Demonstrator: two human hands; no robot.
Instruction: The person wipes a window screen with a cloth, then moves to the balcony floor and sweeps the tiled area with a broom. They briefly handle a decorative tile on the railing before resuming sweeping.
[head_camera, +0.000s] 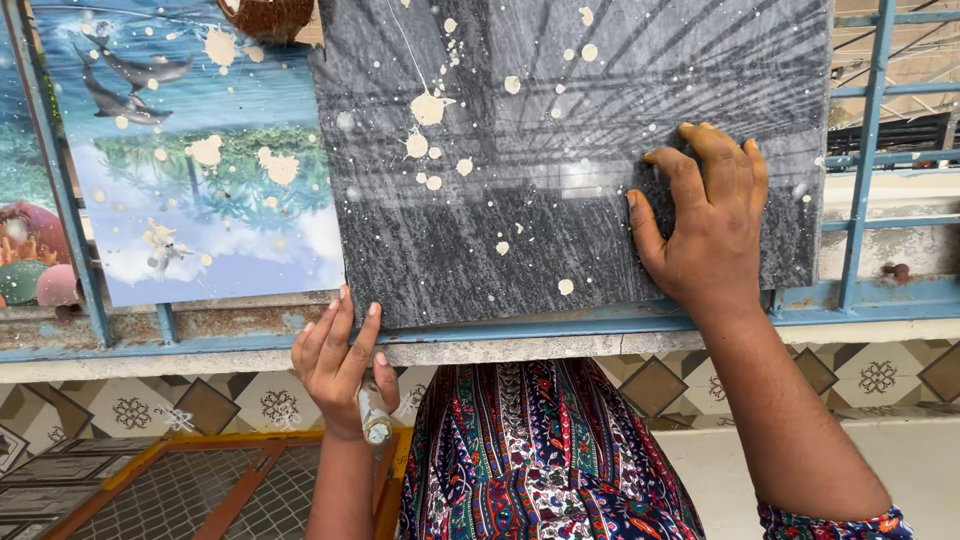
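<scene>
At the upper left of the frame a picture tile with dolphins and sea stands behind a blue metal railing, flecked with cream paint. At lower centre-left the left hand touches the bottom edge of the dark grey stone tile with raised fingers, its grip closed round a small tube against the palm. The tile fills the upper centre, resting on the railing's lower bar. At right of centre the right hand presses flat on the tile's face, fingers spread.
</scene>
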